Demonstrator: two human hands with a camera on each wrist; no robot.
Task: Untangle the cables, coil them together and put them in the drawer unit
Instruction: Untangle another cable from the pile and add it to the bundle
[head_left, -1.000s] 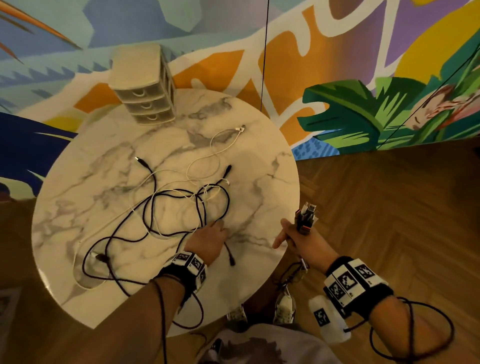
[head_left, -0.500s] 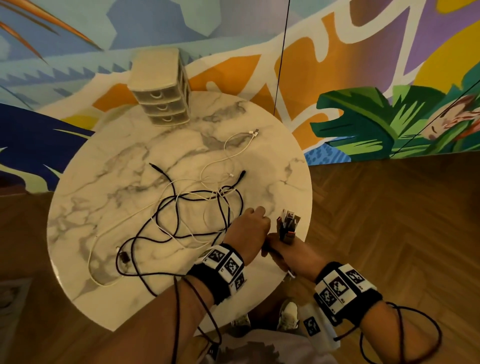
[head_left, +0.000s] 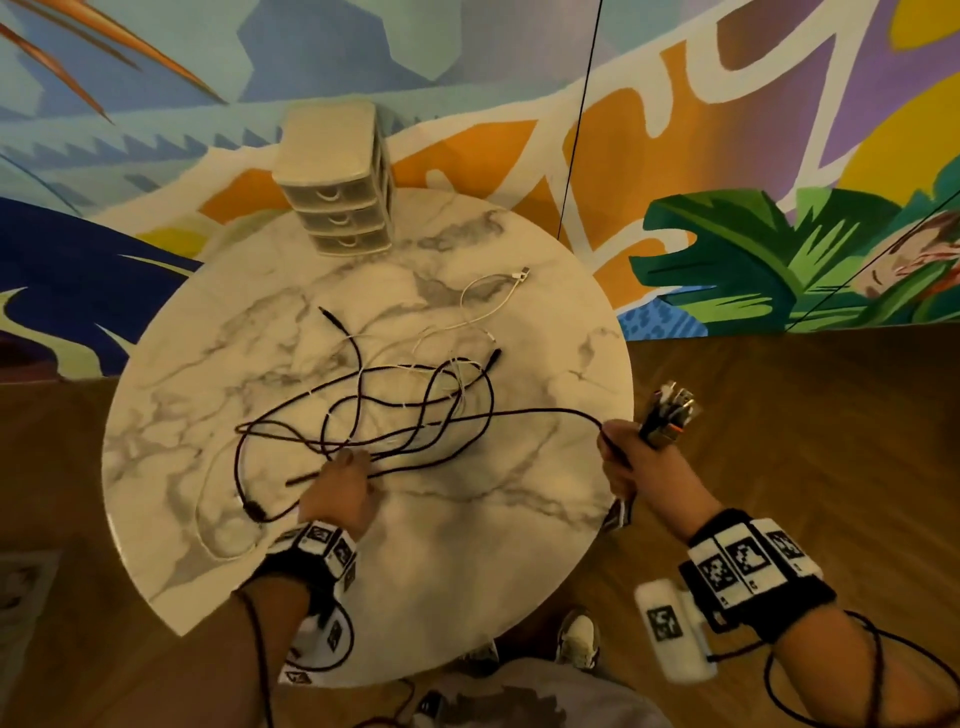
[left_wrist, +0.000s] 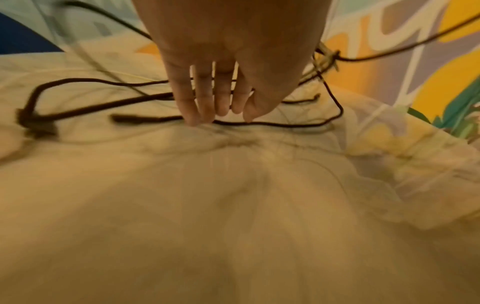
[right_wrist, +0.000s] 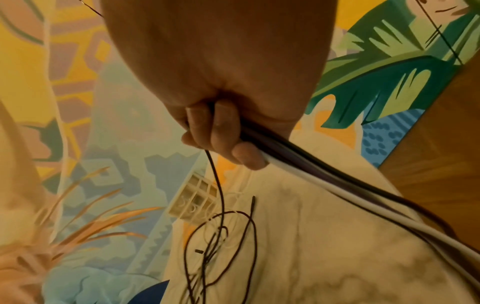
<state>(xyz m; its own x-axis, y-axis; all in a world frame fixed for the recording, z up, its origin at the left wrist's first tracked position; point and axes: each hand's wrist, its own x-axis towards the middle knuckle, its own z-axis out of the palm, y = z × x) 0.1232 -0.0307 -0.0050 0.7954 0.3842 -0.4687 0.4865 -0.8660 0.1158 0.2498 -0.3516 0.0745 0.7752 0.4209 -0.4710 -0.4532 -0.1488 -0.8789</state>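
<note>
Thin black cables (head_left: 415, 410) lie tangled with a white cable (head_left: 483, 306) on the round marble table (head_left: 467, 571). My left hand (head_left: 348, 462) rests on the near side of the tangle, its straight fingers (left_wrist: 205, 111) pressing a black cable (left_wrist: 272, 124) to the top. Past the table's right edge, my right hand (head_left: 631, 462) grips a bundle of black and white cable ends (right_wrist: 298, 170), with plugs (head_left: 670, 415) sticking up from the fist. One black strand (head_left: 545, 411) stretches from that fist to the tangle. The beige three-drawer unit (head_left: 337, 208) stands at the far edge, drawers closed.
A painted mural wall rises right behind the table. Wooden floor (head_left: 805, 415) surrounds it. My shoes (head_left: 576, 639) show under the near edge. A thin dark cord (head_left: 576, 130) hangs in front of the wall behind the table's right side.
My left hand went from beside the right hand back left onto the tangle. A black strand now runs taut from my right fist, which has moved right, off the table edge.
</note>
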